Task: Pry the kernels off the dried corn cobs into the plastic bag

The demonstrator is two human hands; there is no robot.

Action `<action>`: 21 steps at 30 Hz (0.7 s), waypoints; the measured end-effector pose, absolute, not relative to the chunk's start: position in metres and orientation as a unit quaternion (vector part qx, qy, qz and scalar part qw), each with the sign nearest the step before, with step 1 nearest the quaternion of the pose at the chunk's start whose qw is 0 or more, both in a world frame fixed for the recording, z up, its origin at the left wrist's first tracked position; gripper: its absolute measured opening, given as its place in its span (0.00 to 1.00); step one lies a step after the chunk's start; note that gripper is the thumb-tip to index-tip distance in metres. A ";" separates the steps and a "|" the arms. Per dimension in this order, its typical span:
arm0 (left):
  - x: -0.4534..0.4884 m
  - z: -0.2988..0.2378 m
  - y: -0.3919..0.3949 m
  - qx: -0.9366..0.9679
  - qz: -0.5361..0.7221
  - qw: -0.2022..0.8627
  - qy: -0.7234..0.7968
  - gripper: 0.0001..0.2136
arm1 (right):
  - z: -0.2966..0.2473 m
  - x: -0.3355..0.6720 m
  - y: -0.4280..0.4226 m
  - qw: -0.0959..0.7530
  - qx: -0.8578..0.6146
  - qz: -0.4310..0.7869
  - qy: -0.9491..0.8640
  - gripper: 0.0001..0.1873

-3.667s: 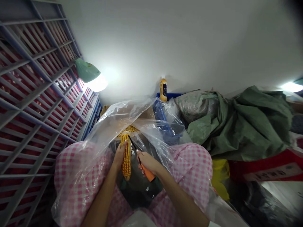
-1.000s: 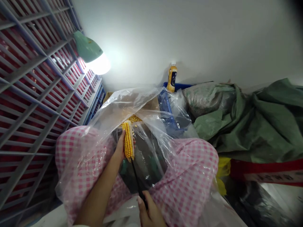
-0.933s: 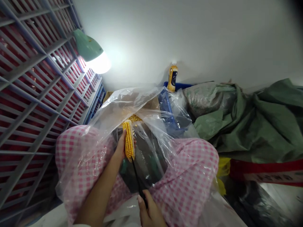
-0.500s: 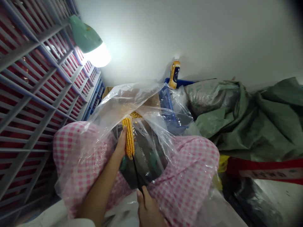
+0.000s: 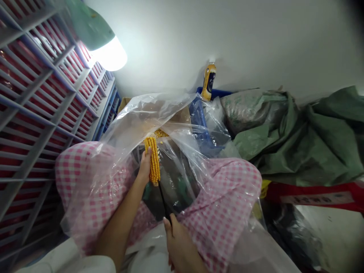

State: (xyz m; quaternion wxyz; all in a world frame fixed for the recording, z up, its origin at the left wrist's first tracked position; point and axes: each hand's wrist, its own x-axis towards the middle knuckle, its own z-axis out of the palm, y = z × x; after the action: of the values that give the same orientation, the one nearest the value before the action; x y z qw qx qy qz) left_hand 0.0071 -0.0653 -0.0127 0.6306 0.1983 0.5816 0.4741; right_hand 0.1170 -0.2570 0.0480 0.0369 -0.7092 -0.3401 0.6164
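Observation:
A yellow corn cob (image 5: 153, 160) stands at a slant over my lap, and my left hand (image 5: 145, 167) is closed around its left side. Some kernels along the cob's right edge look stripped. My right hand (image 5: 179, 239) grips a thin dark rod-like tool (image 5: 162, 197), whose far end touches the bottom of the cob; its tip is hidden there. Loose kernels (image 5: 160, 133) lie just beyond the cob. Clear plastic sheeting (image 5: 136, 110) drapes over the cardboard box (image 5: 182, 115) and both knees in pink checked cloth (image 5: 227, 189).
Stacked plastic crates (image 5: 51, 94) rise on the left, with a lit lamp (image 5: 110, 53) by them. At the back, a yellow bottle (image 5: 209, 81) stands by a blue basket (image 5: 199, 117). Green cloth (image 5: 318, 140) and a red strip (image 5: 313, 195) lie to the right.
The view has shifted slightly, so most things sit a little higher and further left. Both hands keep their hold on the corn cob and the dark tool.

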 end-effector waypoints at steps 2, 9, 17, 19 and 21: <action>0.007 -0.015 -0.066 0.186 0.466 0.642 0.579 0.16 | 0.049 0.120 -0.253 0.063 -0.686 0.660 -0.298 0.20; 0.011 -0.017 -0.069 0.147 0.465 0.667 0.564 0.16 | 0.049 0.121 -0.253 0.046 -0.704 0.635 -0.313 0.21; 0.010 -0.009 -0.066 0.066 0.425 0.681 0.592 0.22 | 0.052 0.114 -0.249 0.013 -0.729 0.552 -0.405 0.23; 0.010 -0.012 -0.066 0.094 0.437 0.677 0.585 0.21 | 0.053 0.117 -0.248 0.046 -0.714 0.621 -0.319 0.25; 0.010 -0.014 -0.066 0.113 0.431 0.675 0.589 0.22 | 0.053 0.121 -0.247 0.082 -0.689 0.667 -0.271 0.25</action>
State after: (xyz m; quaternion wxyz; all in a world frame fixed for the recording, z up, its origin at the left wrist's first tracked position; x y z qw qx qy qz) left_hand 0.0096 -0.0664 -0.0144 0.6746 0.1131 0.5885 0.4310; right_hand 0.1206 -0.2473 0.0533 0.0822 -0.6893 -0.2706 0.6670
